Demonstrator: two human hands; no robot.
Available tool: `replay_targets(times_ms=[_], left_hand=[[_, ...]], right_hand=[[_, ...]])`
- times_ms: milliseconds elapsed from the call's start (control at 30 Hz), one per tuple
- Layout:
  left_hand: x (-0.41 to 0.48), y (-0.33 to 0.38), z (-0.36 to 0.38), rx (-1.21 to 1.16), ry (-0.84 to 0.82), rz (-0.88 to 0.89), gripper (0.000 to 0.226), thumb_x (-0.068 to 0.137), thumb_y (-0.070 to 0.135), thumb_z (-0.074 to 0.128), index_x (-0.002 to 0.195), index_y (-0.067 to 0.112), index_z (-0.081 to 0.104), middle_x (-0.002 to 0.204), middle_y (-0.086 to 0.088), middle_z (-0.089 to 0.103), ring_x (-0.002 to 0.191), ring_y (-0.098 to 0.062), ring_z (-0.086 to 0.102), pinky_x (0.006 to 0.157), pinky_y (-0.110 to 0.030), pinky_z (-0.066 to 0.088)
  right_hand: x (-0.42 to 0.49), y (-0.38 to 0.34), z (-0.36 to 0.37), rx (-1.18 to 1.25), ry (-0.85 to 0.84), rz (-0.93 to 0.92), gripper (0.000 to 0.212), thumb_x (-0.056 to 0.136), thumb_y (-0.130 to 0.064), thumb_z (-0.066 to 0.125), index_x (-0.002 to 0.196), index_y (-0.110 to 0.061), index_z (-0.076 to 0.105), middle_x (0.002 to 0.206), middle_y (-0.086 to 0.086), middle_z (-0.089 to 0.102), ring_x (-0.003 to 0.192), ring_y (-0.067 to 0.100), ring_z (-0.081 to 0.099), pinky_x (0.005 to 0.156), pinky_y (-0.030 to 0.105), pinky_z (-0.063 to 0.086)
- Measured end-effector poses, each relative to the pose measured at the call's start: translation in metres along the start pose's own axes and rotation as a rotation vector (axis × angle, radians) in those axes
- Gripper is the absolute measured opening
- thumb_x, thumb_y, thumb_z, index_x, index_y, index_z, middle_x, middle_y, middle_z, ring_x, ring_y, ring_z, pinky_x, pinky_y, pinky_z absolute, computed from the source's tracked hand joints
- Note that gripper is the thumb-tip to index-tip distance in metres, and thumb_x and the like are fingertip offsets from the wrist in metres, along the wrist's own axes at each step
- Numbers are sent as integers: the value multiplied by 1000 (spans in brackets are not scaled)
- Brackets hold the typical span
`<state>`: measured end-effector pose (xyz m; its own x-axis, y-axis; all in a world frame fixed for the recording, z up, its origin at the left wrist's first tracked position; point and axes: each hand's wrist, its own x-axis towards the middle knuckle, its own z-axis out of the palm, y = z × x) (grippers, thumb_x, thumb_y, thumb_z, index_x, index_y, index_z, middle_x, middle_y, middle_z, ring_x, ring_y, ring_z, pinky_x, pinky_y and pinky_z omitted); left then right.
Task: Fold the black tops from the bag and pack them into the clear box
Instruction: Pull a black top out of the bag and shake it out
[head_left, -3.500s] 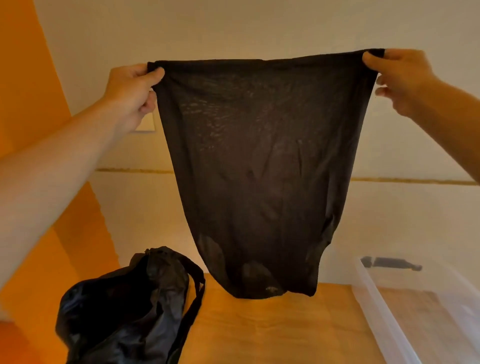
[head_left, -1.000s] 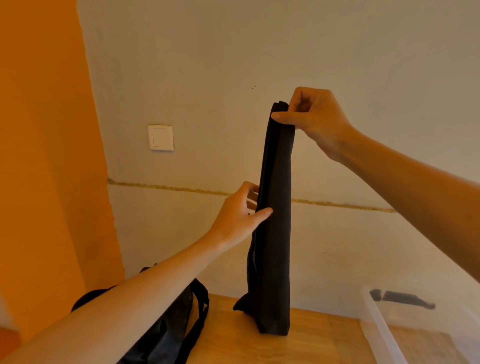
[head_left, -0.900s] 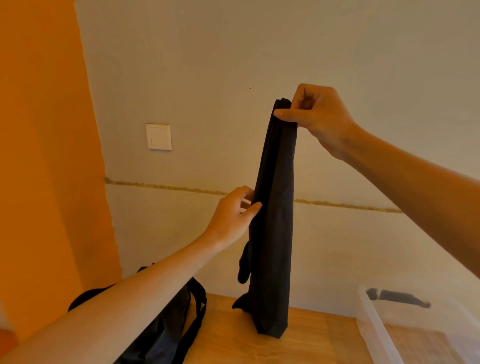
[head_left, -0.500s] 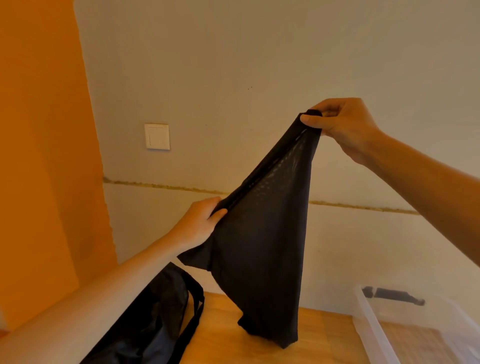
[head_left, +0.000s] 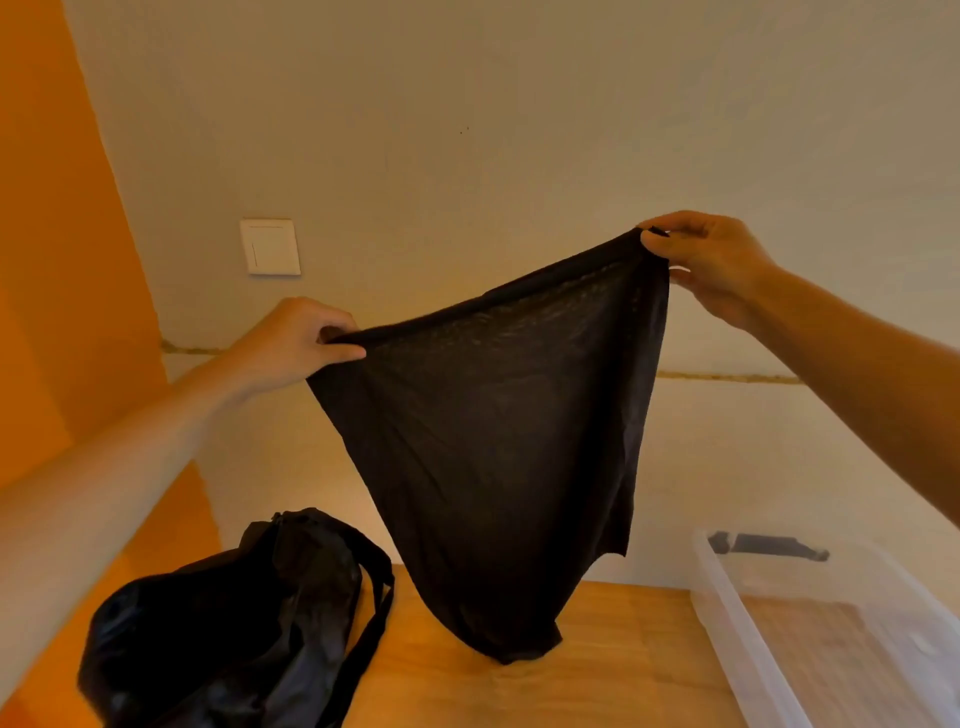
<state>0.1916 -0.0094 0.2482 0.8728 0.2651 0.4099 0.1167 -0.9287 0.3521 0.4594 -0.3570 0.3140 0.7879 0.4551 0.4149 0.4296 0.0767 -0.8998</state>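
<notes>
A thin black top (head_left: 498, 457) hangs spread in the air above the wooden table (head_left: 613, 675), its lowest fold touching the tabletop. My left hand (head_left: 291, 348) pinches its upper left corner, lower down. My right hand (head_left: 706, 260) pinches the upper right corner, higher up, so the top edge slants. The black bag (head_left: 228, 623) lies crumpled at the table's left, its strap trailing toward the middle. The clear box (head_left: 737, 613) stands open at the right, its wall just right of the hanging top.
A pale wall stands close behind the table, with a white switch plate (head_left: 270, 247) on it. An orange wall (head_left: 62, 260) runs along the left. A black clip (head_left: 769, 545) sits on the box's far rim.
My left hand has pulled the cloth's edge out to the left and up, and my right hand moved right. The narrow folded strip has opened into a wide hanging panel.
</notes>
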Motion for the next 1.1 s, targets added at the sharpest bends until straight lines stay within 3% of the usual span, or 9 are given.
replay_targets(times_ms=[133,233,367,567,633,667,767,900,1100], left_hand=[[21,-1,2,-211,228,-75,6,92,18,74,93,13,77,89,0,71,85,-8,64,76,-28,51],[50,2,4,-376,369,-121,7,96,13,69,98,14,76,96,-4,71,92,-15,65,78,-26,51],[91,8,0,-381,467,-62,12,98,9,66,104,15,75,101,-2,70,96,-14,64,85,-28,52],[113,10,-11,-399,561,13,10,91,17,76,100,18,76,91,10,71,90,-6,68,84,-26,57],[107,10,-15,-388,585,43,11,90,20,78,100,18,77,89,13,70,86,-2,67,82,-24,57],[102,10,-17,-385,586,58,12,89,20,78,100,17,77,89,13,70,85,-2,67,82,-25,57],[81,13,-24,-453,545,70,10,90,15,77,99,17,77,92,8,72,90,-9,69,86,-29,58],[42,22,-30,-527,469,99,19,91,9,74,97,27,77,95,13,75,95,-8,71,91,-28,57],[-55,40,-16,-461,306,151,17,89,8,75,104,17,78,95,21,76,97,-2,71,91,-15,53]], right_hand=[[14,18,-10,102,64,136,39,86,-12,77,124,-8,70,119,7,71,109,21,70,86,30,61],[32,25,-17,143,144,177,32,85,-15,80,115,-11,72,114,5,74,107,19,71,90,30,59],[54,29,-19,134,158,216,20,90,-25,76,108,-20,69,116,0,72,109,15,66,94,31,47],[66,29,-25,275,176,185,27,90,-23,78,115,-16,70,113,2,76,105,17,73,91,30,58],[58,23,-28,251,172,146,16,90,-23,77,103,-16,71,111,2,77,104,16,74,90,30,59],[52,20,-29,244,169,127,9,91,-22,76,91,-17,69,110,2,77,105,17,73,91,31,59],[29,11,-34,247,157,68,27,93,-20,74,70,-19,59,113,4,76,108,19,72,91,31,59],[-11,6,-40,288,105,12,31,91,-26,73,68,-20,53,105,2,74,111,19,70,91,30,57],[-102,16,-56,213,-54,-13,30,82,-33,75,68,-20,53,80,-4,65,90,13,66,86,26,52]])
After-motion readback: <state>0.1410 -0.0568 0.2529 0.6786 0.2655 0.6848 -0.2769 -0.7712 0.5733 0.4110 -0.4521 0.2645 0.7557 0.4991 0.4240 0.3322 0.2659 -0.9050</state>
